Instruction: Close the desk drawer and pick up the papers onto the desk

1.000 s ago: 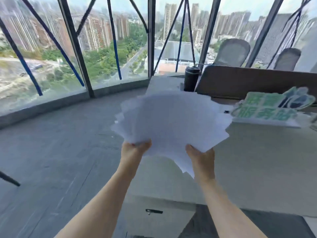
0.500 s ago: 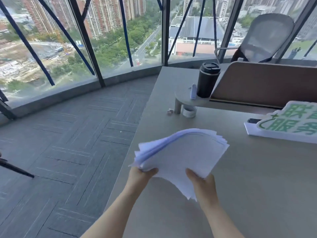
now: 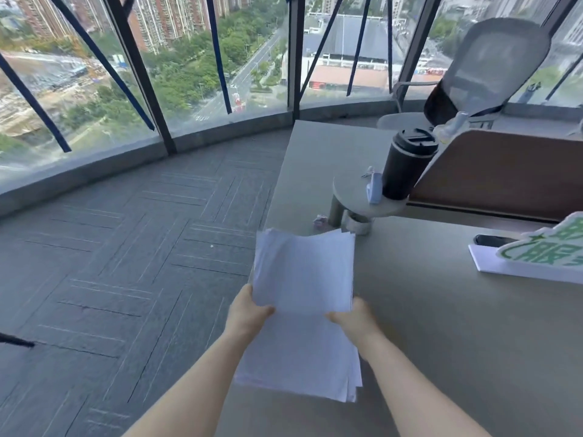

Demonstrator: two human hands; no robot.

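A stack of white papers (image 3: 304, 272) is held over the left part of the grey desk (image 3: 441, 326). My left hand (image 3: 247, 313) grips the stack's left edge with the thumb on top. On the right edge, my right hand (image 3: 355, 320) grips it the same way. The lower half of the stack (image 3: 299, 367) lies between my forearms, near or on the desk top; I cannot tell whether it touches. The desk drawer is out of view.
A black lidded cup (image 3: 407, 165) stands on a small round shelf (image 3: 356, 197) beside a brown divider panel (image 3: 504, 175). A green-and-white sign (image 3: 542, 253) lies at right, a dark phone (image 3: 492, 239) behind it. A mesh chair (image 3: 485, 67) stands beyond. Grey carpet (image 3: 126, 263) lies left.
The fanned-out papers have been squared into a neater stack and lowered toward the desk top. The view has tilted down and closer to the desk.
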